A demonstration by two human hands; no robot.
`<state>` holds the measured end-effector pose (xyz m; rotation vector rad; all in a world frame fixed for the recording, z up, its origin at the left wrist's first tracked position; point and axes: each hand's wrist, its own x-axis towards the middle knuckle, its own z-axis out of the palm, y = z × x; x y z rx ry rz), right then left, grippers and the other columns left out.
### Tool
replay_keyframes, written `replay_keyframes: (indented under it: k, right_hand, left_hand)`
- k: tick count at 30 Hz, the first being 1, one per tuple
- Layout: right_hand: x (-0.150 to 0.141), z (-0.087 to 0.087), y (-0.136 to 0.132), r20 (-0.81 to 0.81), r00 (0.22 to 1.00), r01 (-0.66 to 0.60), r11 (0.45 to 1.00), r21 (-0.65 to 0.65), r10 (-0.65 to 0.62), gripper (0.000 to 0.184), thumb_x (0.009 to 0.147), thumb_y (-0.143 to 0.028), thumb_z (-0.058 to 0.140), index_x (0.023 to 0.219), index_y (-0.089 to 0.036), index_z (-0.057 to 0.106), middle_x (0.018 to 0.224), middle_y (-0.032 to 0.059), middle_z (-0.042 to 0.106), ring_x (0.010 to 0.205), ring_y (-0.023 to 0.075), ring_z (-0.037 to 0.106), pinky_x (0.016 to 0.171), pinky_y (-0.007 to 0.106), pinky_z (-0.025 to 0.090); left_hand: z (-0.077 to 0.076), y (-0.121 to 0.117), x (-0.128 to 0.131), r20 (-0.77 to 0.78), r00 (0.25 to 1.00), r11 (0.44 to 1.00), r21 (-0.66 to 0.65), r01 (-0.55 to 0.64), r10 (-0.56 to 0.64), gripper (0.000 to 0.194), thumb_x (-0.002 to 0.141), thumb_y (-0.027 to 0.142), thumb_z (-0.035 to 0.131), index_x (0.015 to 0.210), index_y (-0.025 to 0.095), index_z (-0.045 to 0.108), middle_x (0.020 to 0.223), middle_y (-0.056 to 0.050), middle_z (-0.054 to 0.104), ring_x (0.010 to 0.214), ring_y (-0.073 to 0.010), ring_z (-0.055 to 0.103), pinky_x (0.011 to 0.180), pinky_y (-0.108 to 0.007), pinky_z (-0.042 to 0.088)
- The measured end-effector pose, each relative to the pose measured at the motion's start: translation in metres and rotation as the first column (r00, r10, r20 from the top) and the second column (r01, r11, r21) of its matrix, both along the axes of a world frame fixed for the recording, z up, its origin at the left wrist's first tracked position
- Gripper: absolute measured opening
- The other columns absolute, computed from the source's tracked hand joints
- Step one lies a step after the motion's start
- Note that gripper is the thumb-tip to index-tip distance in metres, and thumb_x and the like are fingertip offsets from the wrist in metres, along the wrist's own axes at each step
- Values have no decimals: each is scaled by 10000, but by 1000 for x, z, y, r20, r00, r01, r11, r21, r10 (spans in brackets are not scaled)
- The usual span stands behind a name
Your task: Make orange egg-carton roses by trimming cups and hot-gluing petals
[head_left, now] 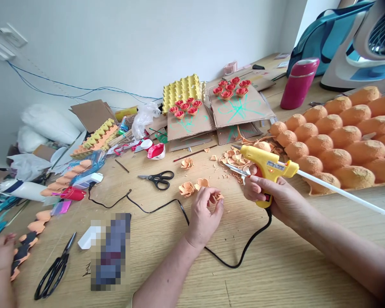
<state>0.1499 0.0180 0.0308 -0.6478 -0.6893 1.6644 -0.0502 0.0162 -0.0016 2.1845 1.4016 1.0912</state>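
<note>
My right hand (276,192) is wrapped round the handle of a yellow hot glue gun (259,160), with a white glue stick (340,190) jutting from its back end. The gun's nozzle points left, over a heap of orange egg-carton scraps (235,157). Between thumb and fingers, my left hand (205,214) pinches a small curled piece of orange egg carton (218,196). Just beyond that hand sit two orange carton flowers (186,189), and a third flower (186,163) lies farther back. Metal scissor blades (235,169) show partly behind my right fingers.
Orange egg trays (343,137) fill the right side, near a pink flask (300,83). Red flowers (229,87) stand on cardboard sheets at the back. Black scissors (158,177), larger scissors (56,269) and the gun's cord (240,265) lie around. Another person's hand (0,256) is at left.
</note>
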Motion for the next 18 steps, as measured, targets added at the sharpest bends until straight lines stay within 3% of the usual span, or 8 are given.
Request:
replay_keyframes:
  k: [4,12,15,18]
  right_hand:
    - [7,3,2,-56,998,32,998,57,-28,151,863,-253,722,896,-223,577,597,-63,403,506,88,252,497,263,234]
    - [6,4,4,-64,996,62,998,18,-61,155,840,-155,727,905,-205,596,708,-12,537,616,100,415,566,235,352]
    - [8,7,3,-75,996,52,997,55,-48,140,850,-171,716,906,-211,594,667,-27,489,581,98,379,541,241,325]
    - [13,14,3,-92,995,43,995,87,-34,121,855,-204,713,886,-221,597,597,-61,383,513,90,252,487,249,253]
  left_hand:
    - [-2,1,0,2,1000,1000,-11,-2,2,153,859,88,589,969,195,590,851,-7,609,708,-127,541,687,-239,467]
    - [-1,3,-2,-31,1000,1000,31,-4,4,281,798,4,550,1002,194,588,886,-19,617,735,-142,538,723,-256,468]
    - [0,3,-3,-34,999,999,31,11,-9,306,781,-18,534,995,192,591,898,-25,618,794,-153,569,747,-257,477]
    - [-1,3,-4,-46,999,1000,10,22,-22,286,790,-16,529,973,192,599,905,-26,617,830,-158,589,773,-261,490]
